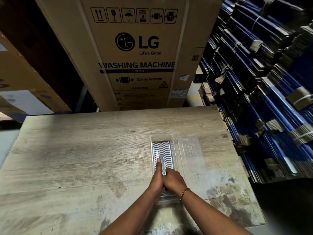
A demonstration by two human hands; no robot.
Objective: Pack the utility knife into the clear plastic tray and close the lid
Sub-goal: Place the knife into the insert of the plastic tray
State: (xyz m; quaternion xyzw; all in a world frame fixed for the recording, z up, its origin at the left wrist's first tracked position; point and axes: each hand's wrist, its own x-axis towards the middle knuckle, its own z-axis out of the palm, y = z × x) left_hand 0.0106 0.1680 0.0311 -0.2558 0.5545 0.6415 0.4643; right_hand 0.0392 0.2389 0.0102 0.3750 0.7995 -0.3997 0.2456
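Note:
A clear plastic tray [160,138] with a wavy white insert lies lengthwise on the wooden table [84,150]. Its clear lid [193,160] lies flat and open just to the right of it. A slim silver utility knife [163,164] rests along the tray's middle, pointing away from me. My left hand [156,178] is over the tray's near half, with one finger stretched along the knife's left side. My right hand [173,181] grips the knife's near end. A gold bracelet circles my right wrist. The tray's near part is hidden under both hands.
A large LG washing machine carton [135,53] stands right behind the table. Stacks of blue flat packs [264,99] rise along the table's right edge. More cartons [22,82] sit at the left. The tabletop has worn patches near the front right.

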